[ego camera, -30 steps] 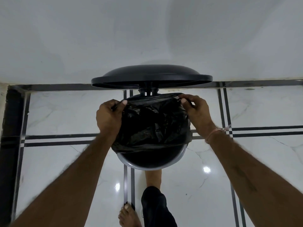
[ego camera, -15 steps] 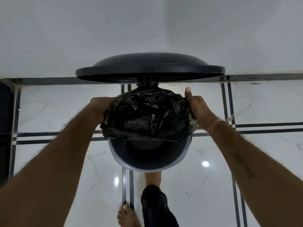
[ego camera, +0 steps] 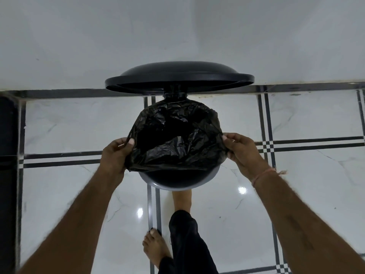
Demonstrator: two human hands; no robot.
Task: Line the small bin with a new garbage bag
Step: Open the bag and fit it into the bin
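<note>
A small round bin (ego camera: 173, 183) stands on the floor, its black lid (ego camera: 179, 78) raised behind it. A crumpled black garbage bag (ego camera: 175, 139) is spread over the bin's mouth and covers the far and side rim. The near grey rim is bare. My left hand (ego camera: 116, 155) pinches the bag's left edge and my right hand (ego camera: 243, 153) pinches its right edge, both at about the middle of the bin's sides. The bin's inside is dark and hidden.
A white wall (ego camera: 177, 32) rises right behind the bin. The floor is glossy white marble with black stripe lines (ego camera: 316, 143). My bare feet (ego camera: 156, 248) stand close in front, one against the bin's base. A dark upright edge (ego camera: 7, 135) stands at far left.
Both hands have slid from the far part of the rim toward me along the sides, drawing the bag's edges with them. The bag now covers more of the mouth.
</note>
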